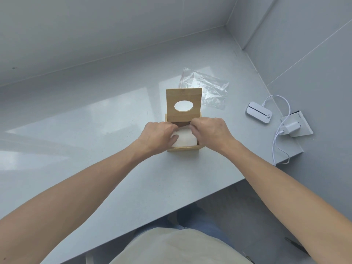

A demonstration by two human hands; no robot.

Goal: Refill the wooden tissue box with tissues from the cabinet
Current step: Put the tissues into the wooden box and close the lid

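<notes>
The wooden tissue box [183,148] stands on the grey counter [95,149] in the middle of the view. Its lid [183,96], with an oval hole, is tipped up and back. A white stack of tissues [185,139] fills the box. My left hand [159,136] rests on the stack's left side, fingers curled on the tissues. My right hand [210,131] comes in from the right, its fingertips pinching at the top of the stack near the lid's hinge. The far part of the stack is hidden by both hands.
An empty clear plastic bag [206,86] lies flat behind the box to the right. A small white device [259,112] with a white cable [276,143] and a charger plug [291,128] sit near the counter's right edge. Walls close off the back and right.
</notes>
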